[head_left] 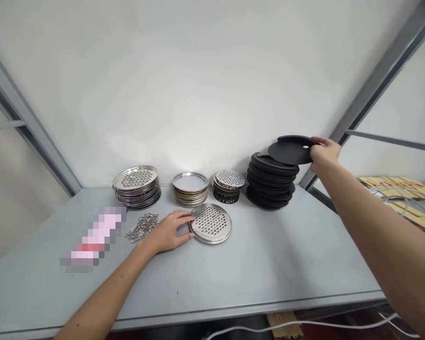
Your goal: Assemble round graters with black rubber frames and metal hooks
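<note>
My right hand (324,152) grips the right edge of a black round tray (288,150), thin-rimmed and with a hole near the fingers. It is held tilted just over a stack of similar black trays (272,182); whether the two touch I cannot tell. On the table, my left hand (172,230) has its thumb and fingertips on the left rim of a round metal grater plate (211,224), which lies flat. Behind that plate stand a stack of silver round plates (190,189) and a shorter stack of perforated discs (229,185).
At the back left stands a stack of grater plates (136,186). Metal clips (143,227) lie in a small heap near my left wrist, beside a blurred-out pinkish object (95,236). Grey frame posts (371,94) flank the table; wooden pieces (400,189) and cables are at right.
</note>
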`<state>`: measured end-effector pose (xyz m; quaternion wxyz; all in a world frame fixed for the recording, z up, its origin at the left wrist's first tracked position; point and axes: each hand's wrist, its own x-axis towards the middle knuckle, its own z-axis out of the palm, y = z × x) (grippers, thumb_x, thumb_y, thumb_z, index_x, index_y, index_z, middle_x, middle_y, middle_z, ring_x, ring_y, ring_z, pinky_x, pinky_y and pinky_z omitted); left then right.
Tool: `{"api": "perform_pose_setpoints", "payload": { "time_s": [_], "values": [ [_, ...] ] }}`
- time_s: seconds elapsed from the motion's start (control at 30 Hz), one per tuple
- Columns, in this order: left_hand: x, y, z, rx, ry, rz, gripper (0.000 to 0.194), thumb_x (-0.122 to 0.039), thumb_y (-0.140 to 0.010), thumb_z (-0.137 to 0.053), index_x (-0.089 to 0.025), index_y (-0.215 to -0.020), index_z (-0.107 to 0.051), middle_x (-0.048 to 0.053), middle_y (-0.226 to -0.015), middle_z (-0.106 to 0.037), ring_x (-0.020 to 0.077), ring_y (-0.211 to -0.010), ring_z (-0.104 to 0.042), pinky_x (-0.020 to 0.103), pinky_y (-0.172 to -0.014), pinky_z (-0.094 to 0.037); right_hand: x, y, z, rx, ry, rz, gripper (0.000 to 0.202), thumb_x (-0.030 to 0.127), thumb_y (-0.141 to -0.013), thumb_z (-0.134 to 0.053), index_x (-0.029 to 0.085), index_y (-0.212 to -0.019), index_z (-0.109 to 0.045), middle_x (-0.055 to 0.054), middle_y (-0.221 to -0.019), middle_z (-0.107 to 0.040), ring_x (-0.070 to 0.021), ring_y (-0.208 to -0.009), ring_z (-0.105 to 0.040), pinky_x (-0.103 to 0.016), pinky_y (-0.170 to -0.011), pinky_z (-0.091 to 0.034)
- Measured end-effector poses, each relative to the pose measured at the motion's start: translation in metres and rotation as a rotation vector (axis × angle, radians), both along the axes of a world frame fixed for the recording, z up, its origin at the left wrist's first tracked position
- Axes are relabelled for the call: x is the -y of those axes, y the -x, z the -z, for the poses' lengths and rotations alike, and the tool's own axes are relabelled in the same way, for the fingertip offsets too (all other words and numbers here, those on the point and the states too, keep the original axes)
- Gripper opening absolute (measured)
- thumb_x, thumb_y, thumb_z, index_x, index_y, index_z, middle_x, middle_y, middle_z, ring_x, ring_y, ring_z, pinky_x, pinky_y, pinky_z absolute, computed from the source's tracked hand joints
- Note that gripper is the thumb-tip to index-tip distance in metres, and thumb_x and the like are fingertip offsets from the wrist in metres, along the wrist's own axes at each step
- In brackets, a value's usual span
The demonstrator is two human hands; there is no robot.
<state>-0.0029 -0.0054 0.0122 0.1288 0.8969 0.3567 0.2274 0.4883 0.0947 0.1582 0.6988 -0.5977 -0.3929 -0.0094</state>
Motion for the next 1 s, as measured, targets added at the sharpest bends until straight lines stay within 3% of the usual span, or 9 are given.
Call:
{"api": "perform_pose_setpoints", "payload": {
  "time_s": [0.1,0.17,0.3,0.37,0.43,0.5,0.6,0.73,1.0],
  "values": [
    [0.0,-0.001,0.0,-0.006,0.008,0.003,0.046,-0.043,-0.084,-0.062,-0.026,-0.126,-0.058,0.009,-0.133,-0.054,0.0257,-0.122,-0.051,0.043,-0.104,-0.042,0.004,-0.001,-0.012,-0.065,-0.134,0.132,0.05,-0.009,-0.069,-0.03,0.01,-0.108,-0.055,-0.01,-0.099,-0.059,-0.0102,-0.088,-0.059,-0.028,-0.082,-0.045],
    [0.002,-0.002,-0.001,-0.009,0.02,0.021,0.046,-0.041,-0.084,-0.062,-0.027,-0.127,-0.057,0.008,-0.134,-0.054,0.0257,-0.123,-0.05,0.043,-0.105,-0.041,0.014,0.01,-0.022,-0.088,-0.269,0.106,0.047,-0.008,-0.071,-0.032,0.012,-0.107,-0.055,-0.008,-0.1,-0.06,-0.0097,-0.09,-0.061,-0.027,-0.085,-0.045],
    [0.008,-0.006,-0.007,0.017,0.057,0.043,0.068,-0.036,-0.082,-0.064,-0.028,-0.144,-0.035,0.007,-0.133,-0.056,0.0261,-0.122,-0.05,0.043,-0.104,-0.041,0.058,0.069,-0.028,-0.104,-0.379,-0.29,0.05,-0.005,-0.071,-0.042,0.018,-0.115,-0.052,-0.007,-0.109,-0.064,-0.0121,-0.089,-0.066,-0.03,-0.085,-0.048],
    [0.007,-0.006,-0.01,0.061,0.079,0.01,0.082,-0.036,-0.084,-0.063,-0.028,-0.15,-0.016,0.008,-0.132,-0.057,0.026,-0.12,-0.052,0.043,-0.101,-0.043,0.087,0.112,-0.015,-0.067,-0.289,-0.535,0.052,0.002,-0.074,-0.052,0.023,-0.121,-0.052,-0.007,-0.117,-0.063,-0.0171,-0.098,-0.065,-0.035,-0.087,-0.049],
    [0.004,-0.003,-0.012,0.142,0.072,-0.046,0.08,-0.035,-0.089,-0.056,-0.027,-0.151,-0.006,0.01,-0.133,-0.055,0.0243,-0.118,-0.055,0.042,-0.099,-0.045,0.109,0.154,0.009,-0.152,-0.115,-0.735,0.045,0.012,-0.075,-0.06,0.024,-0.118,-0.056,-0.008,-0.118,-0.065,-0.0222,-0.103,-0.064,-0.04,-0.088,-0.05],
    [0.0,0.001,-0.014,0.229,0.014,-0.101,0.069,-0.031,-0.094,-0.046,-0.027,-0.151,-0.007,0.011,-0.135,-0.052,0.0222,-0.117,-0.055,0.041,-0.099,-0.044,0.12,0.19,0.04,-0.236,0.046,-0.935,0.037,0.019,-0.074,-0.066,0.024,-0.11,-0.061,-0.007,-0.123,-0.063,-0.0249,-0.111,-0.061,-0.041,-0.092,-0.049],
    [-0.003,0.006,-0.017,0.268,-0.102,-0.131,0.057,-0.026,-0.098,-0.037,-0.027,-0.15,-0.015,0.011,-0.141,-0.046,0.0217,-0.121,-0.052,0.041,-0.104,-0.041,0.114,0.225,0.083,-0.44,0.252,-1.229,0.035,0.022,-0.073,-0.069,0.025,-0.107,-0.064,-0.006,-0.119,-0.066,-0.0247,-0.106,-0.064,-0.041,-0.094,-0.049],
    [0.006,0.004,-0.025,0.213,-0.166,-0.062,0.055,-0.016,-0.097,-0.03,-0.028,-0.149,-0.019,0.009,-0.146,-0.039,0.0228,-0.129,-0.044,0.042,-0.108,-0.036,0.1,0.239,0.112,-0.617,0.488,-1.461,0.042,0.022,-0.071,-0.07,0.021,-0.112,-0.065,-0.007,-0.106,-0.072,-0.0236,-0.098,-0.067,-0.042,-0.095,-0.049],
    [0.02,-0.006,-0.037,0.077,-0.23,0.085,0.048,-0.015,-0.097,-0.037,-0.033,-0.142,-0.037,0.007,-0.148,-0.037,0.0238,-0.132,-0.039,0.043,-0.106,-0.039,0.101,0.227,0.123,-0.74,0.681,-1.567,0.042,0.016,-0.068,-0.066,0.015,-0.11,-0.066,-0.008,-0.097,-0.074,-0.0194,-0.085,-0.07,-0.036,-0.089,-0.05]
  ]
}}
